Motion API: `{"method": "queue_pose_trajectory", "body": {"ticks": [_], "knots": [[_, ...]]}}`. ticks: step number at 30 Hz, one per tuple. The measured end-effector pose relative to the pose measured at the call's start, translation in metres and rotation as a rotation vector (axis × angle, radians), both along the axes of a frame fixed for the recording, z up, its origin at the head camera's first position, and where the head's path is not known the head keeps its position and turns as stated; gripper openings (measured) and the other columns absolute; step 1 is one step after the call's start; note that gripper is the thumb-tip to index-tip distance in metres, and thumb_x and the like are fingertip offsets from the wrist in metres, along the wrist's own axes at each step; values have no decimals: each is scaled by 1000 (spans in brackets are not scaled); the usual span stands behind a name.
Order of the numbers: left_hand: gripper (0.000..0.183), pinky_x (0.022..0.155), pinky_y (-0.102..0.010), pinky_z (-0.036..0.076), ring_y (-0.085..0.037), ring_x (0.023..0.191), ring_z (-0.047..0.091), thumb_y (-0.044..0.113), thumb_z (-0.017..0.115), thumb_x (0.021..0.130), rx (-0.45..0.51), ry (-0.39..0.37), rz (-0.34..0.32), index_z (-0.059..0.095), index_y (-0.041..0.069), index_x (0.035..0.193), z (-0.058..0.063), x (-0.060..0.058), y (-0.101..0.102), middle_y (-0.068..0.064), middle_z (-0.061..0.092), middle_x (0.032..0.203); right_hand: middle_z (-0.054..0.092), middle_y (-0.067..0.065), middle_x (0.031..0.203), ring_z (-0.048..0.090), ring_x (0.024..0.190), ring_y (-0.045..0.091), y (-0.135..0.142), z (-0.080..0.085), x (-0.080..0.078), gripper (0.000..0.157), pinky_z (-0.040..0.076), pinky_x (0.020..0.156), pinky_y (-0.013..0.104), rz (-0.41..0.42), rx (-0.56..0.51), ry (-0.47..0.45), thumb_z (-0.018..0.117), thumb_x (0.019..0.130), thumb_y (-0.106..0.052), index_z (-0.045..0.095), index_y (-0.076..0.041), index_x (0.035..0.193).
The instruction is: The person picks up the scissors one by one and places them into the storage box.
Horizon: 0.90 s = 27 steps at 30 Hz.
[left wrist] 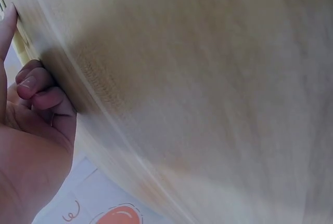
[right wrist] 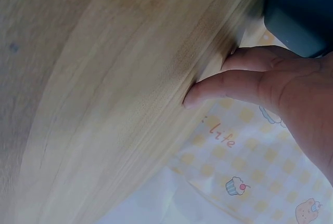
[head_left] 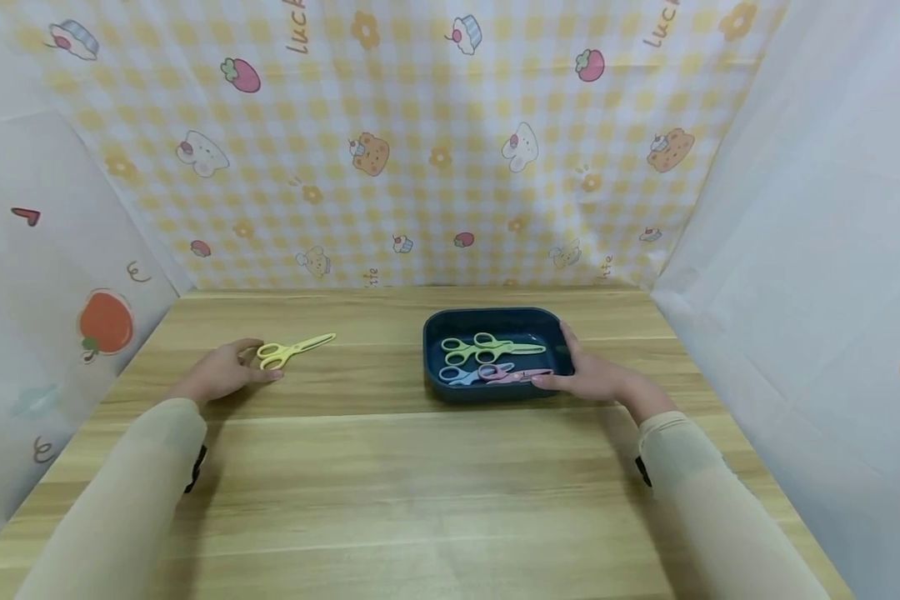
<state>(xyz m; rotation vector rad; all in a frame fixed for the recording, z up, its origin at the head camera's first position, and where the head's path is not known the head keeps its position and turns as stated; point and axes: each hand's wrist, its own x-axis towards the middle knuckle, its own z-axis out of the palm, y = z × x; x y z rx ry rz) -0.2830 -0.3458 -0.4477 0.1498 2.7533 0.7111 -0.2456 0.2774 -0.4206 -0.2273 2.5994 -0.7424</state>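
Yellow scissors [head_left: 285,352] lie on the table at the left, blades pointing right. My left hand [head_left: 228,369] is at their handles, with the thumb beside the lower loop and a finger near the upper one. In the left wrist view, the other fingers of the left hand [left wrist: 39,125] are bent against the tabletop. To the right stands a dark blue box [head_left: 487,392]. It contains green scissors [head_left: 517,349], blue scissors [head_left: 461,377] and pink scissors [head_left: 506,375]. My right hand [head_left: 596,375] holds its front right corner, thumb at the front rim and fingers along the right side.
The wooden table [head_left: 420,492] runs up to a yellow checked cloth [head_left: 435,200] at the back. White sheets hang at the left [head_left: 37,292] and right [head_left: 817,275] sides.
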Motion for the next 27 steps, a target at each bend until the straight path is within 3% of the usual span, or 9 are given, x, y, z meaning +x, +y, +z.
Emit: {"method": "queue_pose_trajectory", "body": {"ticks": [11,21,27], "knots": [[102,109,-75,41,-63,139,45,64,72,94,51,-1,23,34,-1,163,-1,1,-1,-45,40,155,12,35,173,30,155,57,0,-1,0,133,27,126,68,5,11,-2,62,90,-80,-29,-21,166],[107,112,-68,44,-54,138,51,62,76,92,131,-52,64,32,-4,164,4,-1,-1,-40,50,152,8,32,175,26,158,56,2,-4,0,133,24,128,68,-2,-7,-18,63,89,-81,-30,-23,166],[107,114,-67,43,-53,142,48,61,76,92,186,-51,88,29,1,166,8,0,-2,-38,46,157,10,33,175,28,157,56,3,-5,-1,132,24,128,67,-3,-2,3,63,90,-81,-29,-24,166]]}}
